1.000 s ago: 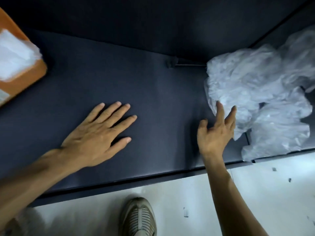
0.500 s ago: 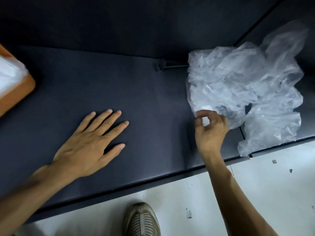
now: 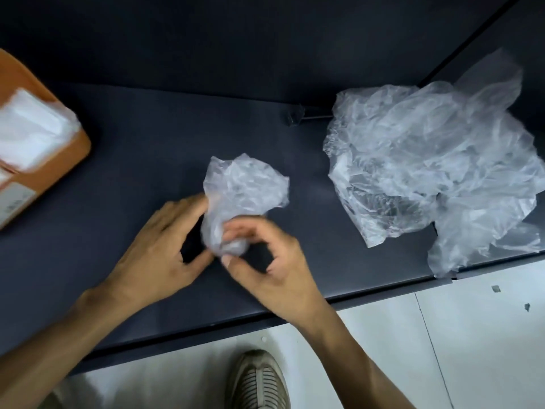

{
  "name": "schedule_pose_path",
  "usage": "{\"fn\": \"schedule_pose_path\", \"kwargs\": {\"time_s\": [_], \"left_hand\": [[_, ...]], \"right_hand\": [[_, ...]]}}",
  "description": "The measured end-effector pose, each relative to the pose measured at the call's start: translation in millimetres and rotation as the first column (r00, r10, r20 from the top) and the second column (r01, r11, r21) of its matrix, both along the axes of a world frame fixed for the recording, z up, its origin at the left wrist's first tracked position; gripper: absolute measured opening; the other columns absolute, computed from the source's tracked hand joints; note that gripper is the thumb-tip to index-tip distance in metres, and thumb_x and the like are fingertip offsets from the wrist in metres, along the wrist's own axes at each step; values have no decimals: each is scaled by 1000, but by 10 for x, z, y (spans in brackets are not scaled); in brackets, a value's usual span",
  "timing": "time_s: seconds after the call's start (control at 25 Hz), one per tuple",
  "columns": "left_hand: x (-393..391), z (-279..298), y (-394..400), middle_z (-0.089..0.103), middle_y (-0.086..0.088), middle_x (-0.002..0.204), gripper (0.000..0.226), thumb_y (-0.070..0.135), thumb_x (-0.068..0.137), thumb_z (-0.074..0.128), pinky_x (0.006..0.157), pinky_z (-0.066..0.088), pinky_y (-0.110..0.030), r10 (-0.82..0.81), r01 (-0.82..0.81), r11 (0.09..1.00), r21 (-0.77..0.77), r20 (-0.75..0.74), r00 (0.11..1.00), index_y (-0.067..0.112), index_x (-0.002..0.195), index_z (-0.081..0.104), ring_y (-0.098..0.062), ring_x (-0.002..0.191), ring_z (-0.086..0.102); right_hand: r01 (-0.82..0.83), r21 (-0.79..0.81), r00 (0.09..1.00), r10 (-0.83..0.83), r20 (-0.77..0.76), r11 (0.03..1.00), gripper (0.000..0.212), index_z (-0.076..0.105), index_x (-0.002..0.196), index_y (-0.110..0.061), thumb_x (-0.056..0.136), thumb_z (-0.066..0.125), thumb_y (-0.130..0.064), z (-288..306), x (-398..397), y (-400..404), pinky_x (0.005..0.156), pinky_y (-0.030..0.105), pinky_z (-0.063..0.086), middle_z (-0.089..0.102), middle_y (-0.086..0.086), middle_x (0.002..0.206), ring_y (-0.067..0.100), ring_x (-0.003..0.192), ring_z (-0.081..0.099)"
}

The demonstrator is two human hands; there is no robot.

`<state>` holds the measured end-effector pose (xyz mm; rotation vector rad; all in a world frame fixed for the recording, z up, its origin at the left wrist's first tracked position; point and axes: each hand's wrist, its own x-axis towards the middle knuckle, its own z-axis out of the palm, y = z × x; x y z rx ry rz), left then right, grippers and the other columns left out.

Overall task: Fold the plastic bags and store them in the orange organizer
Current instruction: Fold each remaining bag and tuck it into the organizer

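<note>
One crumpled clear plastic bag (image 3: 241,190) is at the middle of the dark table, held between both hands. My right hand (image 3: 271,261) pinches its lower end with curled fingers and thumb. My left hand (image 3: 159,249) touches the bag's left side with its fingertips, thumb below it. A pile of crumpled clear plastic bags (image 3: 427,172) lies at the right of the table. The orange organizer (image 3: 79,152) sits at the left edge, with white folded bags (image 3: 32,131) inside it.
The dark table (image 3: 132,160) has a front edge running across below my wrists, with a dark wall behind it. A small black clip on a rod (image 3: 295,119) lies near the back. A shoe (image 3: 259,379) stands on the pale floor below.
My right hand has pulled one bag from the pile to the table's middle. My left hand has lifted from lying flat and come to the bag. The view has shifted right.
</note>
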<state>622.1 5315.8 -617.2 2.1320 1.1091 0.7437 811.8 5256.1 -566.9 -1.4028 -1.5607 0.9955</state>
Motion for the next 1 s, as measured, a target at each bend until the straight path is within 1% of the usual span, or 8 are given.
{"fn": "schedule_pose_path", "kwargs": {"time_s": [0.16,0.32,0.44,0.56,0.72,0.8,0.88,1.0], "left_hand": [[-45,17,24,65,28,101,26,44,88,60,93,51,-43,42,-39,998,-38,81,996,25,101,73,-4,103,61],[-46,234,-70,66,22,122,44,43,91,67,107,41,-31,88,59,880,-472,284,955,36,132,54,-3,125,55],[27,256,-105,74,10,103,22,20,93,72,94,52,-26,266,-50,851,-523,348,899,27,114,68,-3,103,67],[-14,244,-86,66,-4,81,7,21,89,67,79,51,-24,473,-115,777,-619,453,756,15,86,69,-12,81,61],[-45,296,-150,69,-4,91,18,24,96,62,79,51,-22,530,-115,750,-652,487,695,9,94,71,-11,85,61],[-85,273,-113,72,-9,114,25,21,96,62,82,52,-29,701,-124,591,-797,432,567,10,117,71,-21,99,65],[-187,258,-76,65,-18,131,38,7,99,52,87,56,-35,757,-9,485,-875,414,506,3,137,57,-35,115,63],[-270,335,-100,68,-18,127,42,0,100,38,89,58,-36,596,148,533,-833,493,634,5,137,56,-35,114,66]], "right_hand": [[263,-135,963,-253,93,955,67,49,135,-32,80,79,-9,-77,5,23,87,14,47,54,-14,126,8,112,57],[65,-160,990,-43,136,985,71,49,139,-35,82,74,-1,-149,-14,36,84,23,52,61,-15,120,14,97,64],[-10,-188,999,3,-39,982,73,51,136,-36,82,69,9,-106,-125,1,79,19,49,60,-15,113,13,89,62],[65,-214,959,-120,-255,975,54,60,118,-28,80,78,6,-70,-125,5,72,26,52,61,-8,89,13,79,61],[202,-214,911,-264,-317,956,25,65,104,-19,84,77,-10,32,-82,44,52,28,51,63,3,82,20,57,48],[293,-180,861,-341,-378,939,25,64,108,-16,85,74,-19,100,-57,65,48,26,47,69,1,88,17,54,51],[424,-236,784,-485,-388,874,48,59,123,-18,80,80,-28,81,39,116,58,26,52,68,-1,110,15,72,63],[313,-406,808,-465,-361,859,63,62,128,-23,71,90,-29,58,125,201,80,28,56,70,-2,117,12,97,68]]}}
